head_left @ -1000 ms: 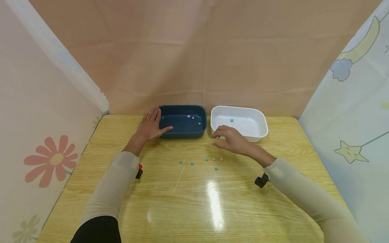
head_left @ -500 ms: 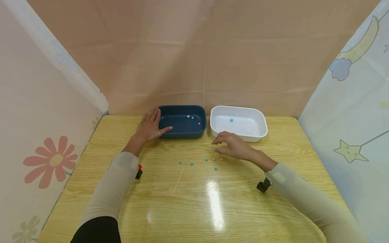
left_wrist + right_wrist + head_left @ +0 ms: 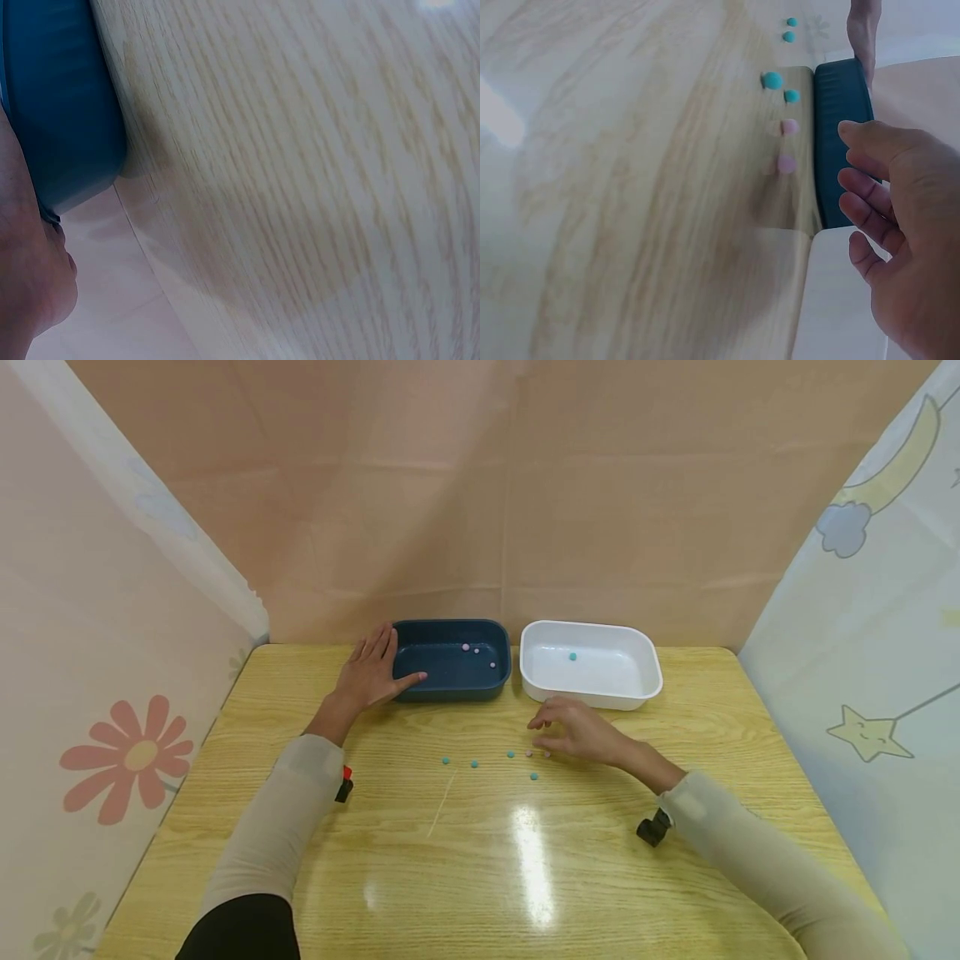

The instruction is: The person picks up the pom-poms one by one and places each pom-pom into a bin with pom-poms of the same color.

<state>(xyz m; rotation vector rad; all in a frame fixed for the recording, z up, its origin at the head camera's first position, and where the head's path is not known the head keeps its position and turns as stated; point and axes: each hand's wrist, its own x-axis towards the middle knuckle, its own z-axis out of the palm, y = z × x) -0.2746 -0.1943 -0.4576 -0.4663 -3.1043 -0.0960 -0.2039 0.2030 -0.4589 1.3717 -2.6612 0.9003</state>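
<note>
My left hand rests on the left end of a dark blue tray, its fingers straight along that end and its thumb across the front rim. Over the wood, in front of a white tray, hangs my right hand, thumb and fingers apart and loosely bent with nothing between them. Just under its thumb lie two small pink beads. Close by, several teal beads are scattered leftward and nearer to me. Inside the blue tray are three pink beads; the white one holds one teal bead.
Both trays stand side by side at the back of the wooden table, close to a tan backdrop. Patterned panels rise at left and right. A black wrist camera sticks out under my right sleeve.
My right hand has come down from the white tray's front rim toward me, to just above the pink beads. My left hand stays on the blue tray.
</note>
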